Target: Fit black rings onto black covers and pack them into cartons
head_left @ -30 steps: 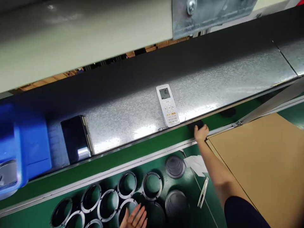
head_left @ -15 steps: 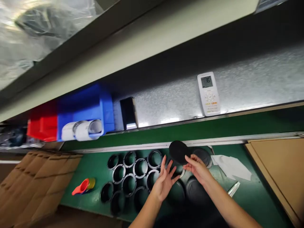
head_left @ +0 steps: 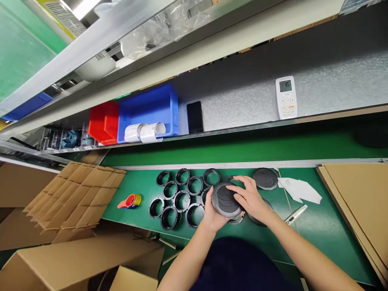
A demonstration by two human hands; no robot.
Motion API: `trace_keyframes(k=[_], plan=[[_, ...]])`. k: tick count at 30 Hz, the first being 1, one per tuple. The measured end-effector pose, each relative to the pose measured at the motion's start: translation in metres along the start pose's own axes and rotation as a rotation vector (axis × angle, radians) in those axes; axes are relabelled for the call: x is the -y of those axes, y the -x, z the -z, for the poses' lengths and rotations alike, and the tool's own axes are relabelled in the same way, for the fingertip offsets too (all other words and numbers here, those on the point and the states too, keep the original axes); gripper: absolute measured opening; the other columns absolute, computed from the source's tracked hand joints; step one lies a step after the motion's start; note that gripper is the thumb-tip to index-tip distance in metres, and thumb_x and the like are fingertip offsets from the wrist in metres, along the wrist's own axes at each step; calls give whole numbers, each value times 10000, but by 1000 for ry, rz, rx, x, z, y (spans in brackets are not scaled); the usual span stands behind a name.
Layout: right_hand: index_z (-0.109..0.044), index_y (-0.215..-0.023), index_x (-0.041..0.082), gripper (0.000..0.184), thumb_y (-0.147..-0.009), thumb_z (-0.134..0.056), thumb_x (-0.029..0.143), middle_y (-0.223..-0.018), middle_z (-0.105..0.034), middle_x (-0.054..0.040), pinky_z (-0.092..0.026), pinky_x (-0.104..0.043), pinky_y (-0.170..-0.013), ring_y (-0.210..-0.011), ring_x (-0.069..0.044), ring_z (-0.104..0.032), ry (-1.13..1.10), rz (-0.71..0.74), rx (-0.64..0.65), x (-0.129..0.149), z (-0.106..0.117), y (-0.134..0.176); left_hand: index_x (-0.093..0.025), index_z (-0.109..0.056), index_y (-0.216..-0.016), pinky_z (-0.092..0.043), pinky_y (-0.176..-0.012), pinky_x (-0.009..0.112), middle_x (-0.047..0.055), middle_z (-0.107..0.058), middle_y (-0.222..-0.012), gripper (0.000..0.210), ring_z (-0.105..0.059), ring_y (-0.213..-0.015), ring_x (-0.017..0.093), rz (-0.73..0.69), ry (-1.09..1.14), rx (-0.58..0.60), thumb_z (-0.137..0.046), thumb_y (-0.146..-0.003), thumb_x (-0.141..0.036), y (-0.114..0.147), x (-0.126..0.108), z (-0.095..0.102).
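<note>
A black round cap [head_left: 223,198] with ridged circles on its face is between my two hands, tilted above the table. My left hand [head_left: 211,216] cups it from the left and below, with the thumb along its edge. My right hand [head_left: 251,198] bends over its right side, fingertips on the face; its thumb is hidden. Several black rings [head_left: 175,202] stand grouped left of my hands, some partly covered by them. Another black cap [head_left: 265,178] lies beyond my right hand, and a dark round piece [head_left: 257,221] shows partly beneath my right wrist.
White paper [head_left: 300,189] and a silver pen-like tool [head_left: 296,214] lie to the right, before stacked cardboard [head_left: 357,202]. Tape rolls [head_left: 129,201] and cardboard dividers [head_left: 75,198] are left. The shelf above holds a remote [head_left: 287,99], phone [head_left: 195,117], blue bin [head_left: 148,107] and red bin [head_left: 104,123].
The cap has come down and toward me. My left hand, spread and apart from it before, now holds it, and my right fingers have shifted onto its face. The view has swung left.
</note>
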State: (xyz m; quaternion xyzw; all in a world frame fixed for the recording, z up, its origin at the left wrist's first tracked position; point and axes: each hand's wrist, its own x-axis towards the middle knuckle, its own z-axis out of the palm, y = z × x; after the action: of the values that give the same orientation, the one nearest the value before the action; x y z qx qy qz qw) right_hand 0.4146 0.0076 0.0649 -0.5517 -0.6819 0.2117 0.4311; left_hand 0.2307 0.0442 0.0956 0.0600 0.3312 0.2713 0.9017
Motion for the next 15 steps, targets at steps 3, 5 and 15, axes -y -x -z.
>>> trace_keyframes(k=[3, 5, 15], plan=[[-722, -1129, 301, 381, -1006, -378, 410, -1389, -495, -72, -346, -576, -1121, -1333, -304, -327, -45, -25, 63, 12, -9, 5, -178, -644, -1112, -421, -924, 686, 163, -684, -1125, 530, -648, -1028, 394, -5, -61, -21, -548, -845, -626, 11, 8, 6], [-741, -1070, 288, 440, -1016, -329, 434, -1369, -515, -69, -323, -577, -1138, -1336, -296, -334, -119, -57, 74, 19, -13, 8, -167, -637, -1111, -426, -905, 695, 186, -671, -1152, 550, -653, -1016, 396, 4, -72, 14, -531, -850, -640, 18, 10, 9], [-698, -1194, 269, 644, -1024, -130, 522, -1378, -521, -80, -378, -525, -1129, -1302, -260, -444, -393, -261, 53, 32, -11, 30, -152, -600, -1196, -456, -886, 622, 244, -635, -1218, 664, -614, -1116, 434, 61, -47, 146, -487, -842, -701, 37, 13, 18]])
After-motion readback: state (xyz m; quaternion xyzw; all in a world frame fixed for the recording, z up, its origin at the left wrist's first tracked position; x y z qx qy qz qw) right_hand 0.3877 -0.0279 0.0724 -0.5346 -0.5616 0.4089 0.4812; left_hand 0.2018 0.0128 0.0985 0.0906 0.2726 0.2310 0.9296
